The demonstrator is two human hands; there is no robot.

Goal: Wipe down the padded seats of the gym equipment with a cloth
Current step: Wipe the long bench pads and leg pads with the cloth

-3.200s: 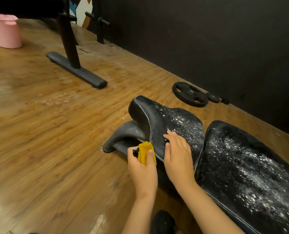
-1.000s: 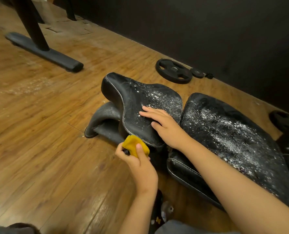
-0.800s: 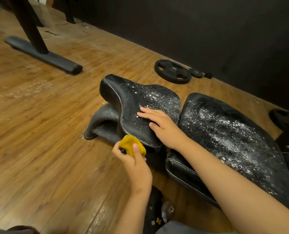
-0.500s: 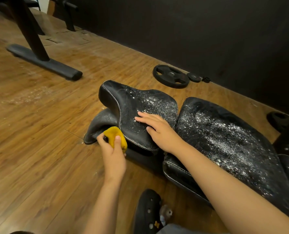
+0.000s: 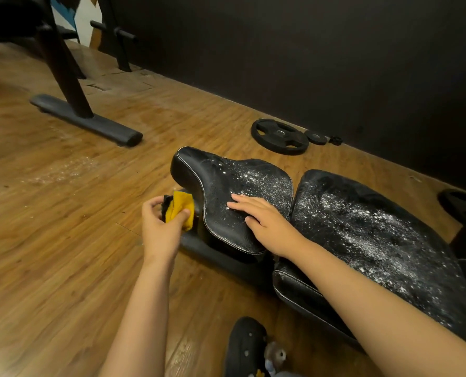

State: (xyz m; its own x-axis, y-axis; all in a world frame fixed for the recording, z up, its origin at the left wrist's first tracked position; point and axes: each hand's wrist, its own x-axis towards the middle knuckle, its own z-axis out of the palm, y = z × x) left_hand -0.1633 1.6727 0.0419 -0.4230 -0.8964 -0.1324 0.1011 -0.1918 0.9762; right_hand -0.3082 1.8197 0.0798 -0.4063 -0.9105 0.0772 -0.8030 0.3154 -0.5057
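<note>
Head view: the left hand (image 5: 159, 229) is curled around a bunched yellow cloth (image 5: 181, 208), thumb pressed on its front and fingers wrapped behind. The cloth sits just beside the left edge of the black padded seat (image 5: 226, 191), at its underside; whether it touches the pad cannot be told, and a dark scrap beside the yellow is hard to make out. The right hand (image 5: 264, 221) lies flat and open on the seat's top, fingers spread, gripping nothing. White specks cover the seat's right half and the longer back pad (image 5: 376, 235), which runs off the right edge. The right forearm hides the gap between the pads at the near side. On the wooden floor (image 5: 49, 240) near the wall lie a weight plate (image 5: 279, 136) and a smaller plate (image 5: 316, 137). A black shoe (image 5: 242, 346) is cut off at the bottom edge.
</note>
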